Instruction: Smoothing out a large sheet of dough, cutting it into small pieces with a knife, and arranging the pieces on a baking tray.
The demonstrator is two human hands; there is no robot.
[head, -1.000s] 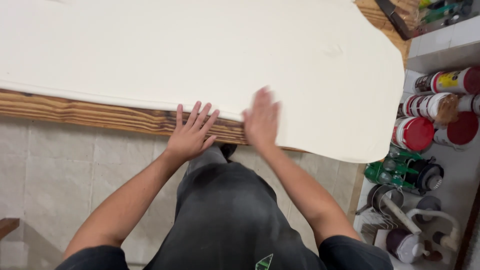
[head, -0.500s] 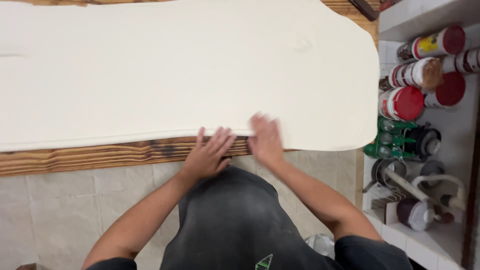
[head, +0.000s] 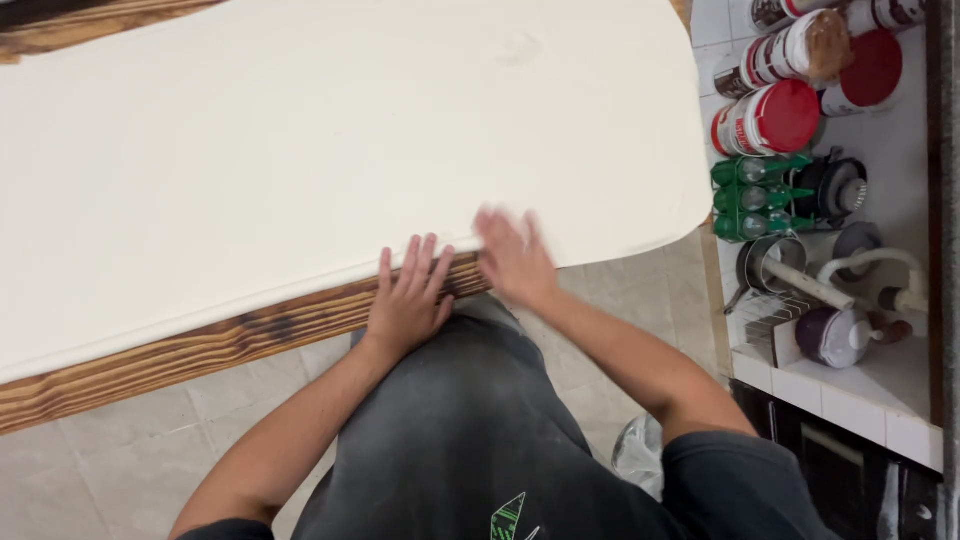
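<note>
A: So where is the sheet (head: 330,160) lying?
B: Across the wooden surface (head: 200,350). The left hand (head: 405,300) is pressing its edge, fingers spread; the right hand (head: 512,258) is open, blurred, seemingly smoothing.
A: Next?
B: Probably flat, even strokes outward.

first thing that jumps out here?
The big cream sheet spread over most of the wooden table, overhanging its near edge. Both hands sit at that edge: the left hand flat on the wood with fingertips at the sheet, the right hand motion-blurred at the sheet's rim. At right, red-lidded jars crowd a white tiled counter.
</note>
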